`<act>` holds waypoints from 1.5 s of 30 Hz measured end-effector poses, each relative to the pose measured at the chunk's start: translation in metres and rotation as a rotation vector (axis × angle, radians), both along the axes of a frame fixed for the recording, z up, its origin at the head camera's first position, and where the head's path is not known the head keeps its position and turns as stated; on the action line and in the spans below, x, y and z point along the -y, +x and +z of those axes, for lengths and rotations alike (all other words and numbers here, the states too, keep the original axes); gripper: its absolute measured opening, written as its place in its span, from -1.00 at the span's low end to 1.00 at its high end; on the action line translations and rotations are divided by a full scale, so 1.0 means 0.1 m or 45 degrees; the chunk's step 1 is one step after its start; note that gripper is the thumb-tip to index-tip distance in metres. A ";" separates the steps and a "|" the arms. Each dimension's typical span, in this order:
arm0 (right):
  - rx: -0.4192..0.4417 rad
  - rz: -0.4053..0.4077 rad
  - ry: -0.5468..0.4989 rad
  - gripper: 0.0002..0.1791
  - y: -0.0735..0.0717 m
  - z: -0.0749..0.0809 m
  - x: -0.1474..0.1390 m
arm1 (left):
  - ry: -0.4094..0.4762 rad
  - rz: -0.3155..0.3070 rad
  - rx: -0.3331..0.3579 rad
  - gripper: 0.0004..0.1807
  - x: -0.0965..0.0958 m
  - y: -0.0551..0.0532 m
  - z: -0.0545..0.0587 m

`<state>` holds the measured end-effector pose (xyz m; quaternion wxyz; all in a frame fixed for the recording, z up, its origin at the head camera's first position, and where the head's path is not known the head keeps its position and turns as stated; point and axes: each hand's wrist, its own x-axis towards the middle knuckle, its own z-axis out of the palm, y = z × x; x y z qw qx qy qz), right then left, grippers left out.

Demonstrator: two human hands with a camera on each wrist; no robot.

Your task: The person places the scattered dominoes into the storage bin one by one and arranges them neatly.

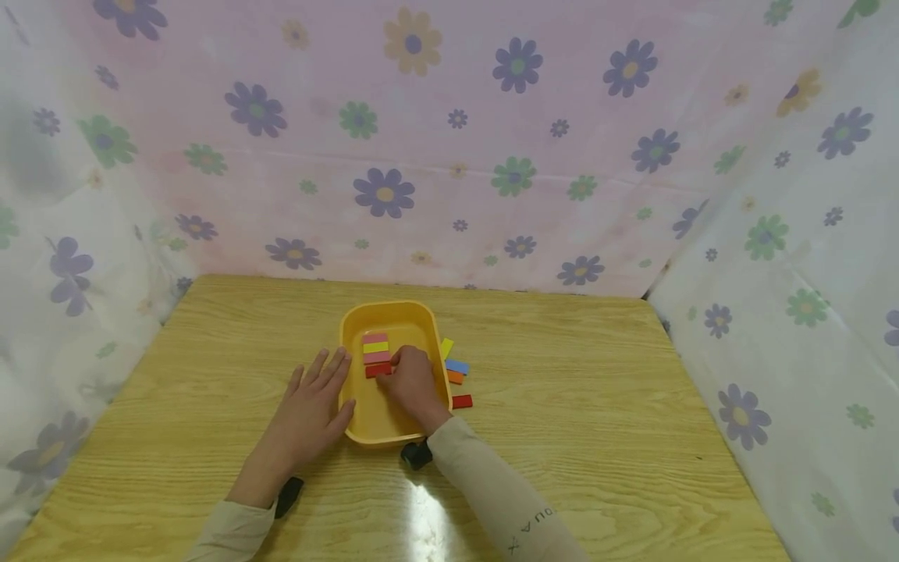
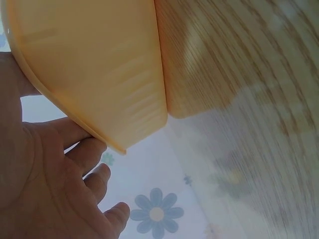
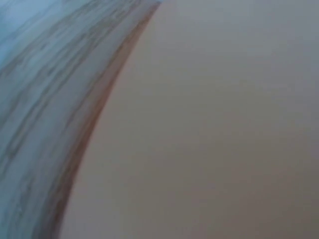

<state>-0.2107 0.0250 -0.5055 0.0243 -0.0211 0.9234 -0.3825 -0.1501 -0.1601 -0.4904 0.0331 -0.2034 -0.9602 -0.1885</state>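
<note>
A yellow plastic tray stands on the table in the head view. Inside it lies a row of small flat blocks: a pink block, a yellow block, another pink block and, nearest to me, a red block. My right hand reaches over the near right rim and pinches the right end of that red block between thumb and fingers. With fingers extended, my left hand rests against the tray's left rim. The left wrist view has these fingers touching the rim from outside.
Right of the tray lie loose blocks: yellow, blue, orange and red. A flowered curtain encloses the wooden table at the back and sides. The tray's blurred wall fills most of the right wrist view.
</note>
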 end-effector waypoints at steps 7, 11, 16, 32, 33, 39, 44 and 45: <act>0.001 0.012 0.015 -0.74 0.01 0.00 -0.02 | -0.012 -0.008 -0.006 -0.30 -0.02 0.00 0.00; -0.002 -0.002 0.027 -0.74 0.01 0.01 -0.02 | -0.012 -0.008 0.004 -0.30 -0.02 0.00 0.01; 0.033 -0.035 0.058 -0.74 0.00 0.03 0.01 | -0.022 -0.006 0.008 -0.31 -0.02 0.00 0.03; 0.004 -0.042 0.089 -0.76 -0.01 -0.01 0.00 | -0.030 -0.008 0.005 -0.30 -0.01 -0.01 0.02; 0.001 -0.042 0.068 -0.77 -0.01 -0.01 0.00 | -0.028 -0.008 0.008 -0.30 -0.01 -0.01 0.02; 0.032 -0.009 0.003 -0.78 0.04 0.05 -0.08 | -0.032 -0.009 0.022 -0.29 -0.01 -0.01 0.02; 0.088 0.070 0.058 -0.65 0.13 0.17 -0.14 | -0.027 -0.003 0.004 -0.30 -0.01 0.00 0.02; 0.094 0.084 0.068 -0.61 0.15 0.20 -0.15 | -0.026 -0.002 -0.002 -0.30 0.00 0.00 0.02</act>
